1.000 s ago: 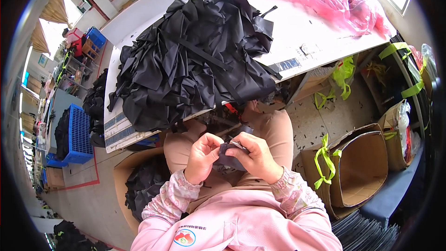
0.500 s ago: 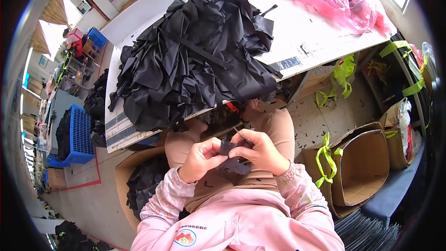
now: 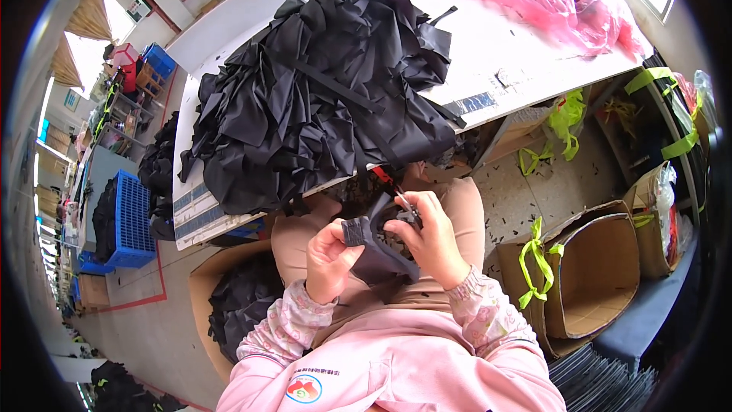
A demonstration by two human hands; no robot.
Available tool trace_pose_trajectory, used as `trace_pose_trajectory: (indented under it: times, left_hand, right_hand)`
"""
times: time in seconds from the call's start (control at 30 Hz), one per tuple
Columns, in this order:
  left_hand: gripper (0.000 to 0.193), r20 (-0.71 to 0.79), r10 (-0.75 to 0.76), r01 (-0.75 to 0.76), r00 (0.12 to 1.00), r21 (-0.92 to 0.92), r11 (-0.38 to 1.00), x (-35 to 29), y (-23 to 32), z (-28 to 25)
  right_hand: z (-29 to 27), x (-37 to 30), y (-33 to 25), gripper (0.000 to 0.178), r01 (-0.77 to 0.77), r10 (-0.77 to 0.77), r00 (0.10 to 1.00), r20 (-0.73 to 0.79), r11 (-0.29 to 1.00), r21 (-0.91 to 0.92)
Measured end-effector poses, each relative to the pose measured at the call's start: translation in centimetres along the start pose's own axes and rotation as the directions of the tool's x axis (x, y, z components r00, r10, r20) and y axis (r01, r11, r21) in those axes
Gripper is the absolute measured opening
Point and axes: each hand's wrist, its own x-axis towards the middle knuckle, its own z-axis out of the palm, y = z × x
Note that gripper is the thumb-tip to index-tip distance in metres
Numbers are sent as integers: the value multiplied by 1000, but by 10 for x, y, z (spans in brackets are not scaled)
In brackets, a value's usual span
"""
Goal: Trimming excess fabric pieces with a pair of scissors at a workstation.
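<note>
Over my lap, my left hand point(image 3: 329, 259) pinches a piece of black fabric point(image 3: 381, 258) by a thick, strap-like end between thumb and fingers. The rest of that piece hangs down between my two hands. My right hand point(image 3: 435, 240) is curled round a small dark metal tool point(image 3: 410, 216), which looks like thread snips, with its slim tip pointing away from me. The tool is beside the fabric, and most of it is covered by my fingers. Just beyond my knees, a big heap of black fabric pieces point(image 3: 305, 99) lies on the white table point(image 3: 488, 80).
Pink plastic film point(image 3: 541, 0) lies at the table's far right. A cardboard box point(image 3: 595, 278) with yellow-green ties stands to my right. Another carton point(image 3: 202, 278), holding black fabric, is by my left leg. A blue crate point(image 3: 133, 221) stands farther left. Black scraps litter the floor.
My hands have moved apart and the black fabric has opened out between them. My right hand has risen slightly away from me with the tool, and my left hand has turned the strap-like end upward.
</note>
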Motion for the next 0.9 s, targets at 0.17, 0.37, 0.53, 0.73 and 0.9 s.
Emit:
trace_pose_trajectory:
  times: [0.17,0.37,0.53,0.73,0.9]
  left_hand:
    - [14,-88,109,-94,990,161,983,-1,-10,-1]
    - [15,-73,177,-152,982,263,953,-3,-16,-6]
    - [17,-52,159,-137,986,297,945,-8,-19,-7]
    - [17,-72,162,-134,984,300,944,-11,-25,-8]
    - [16,-110,169,-124,979,335,934,-11,-25,-10]
  right_hand:
    - [-4,-19,-3,20,-70,24,976,216,975,210]
    - [-1,-35,-18,23,-628,315,745,588,631,457]
    - [7,-36,-16,19,-666,264,713,650,544,510]
    - [16,-38,-17,29,-495,274,838,472,745,447]
    - [14,-40,-16,20,-592,317,767,557,685,425]
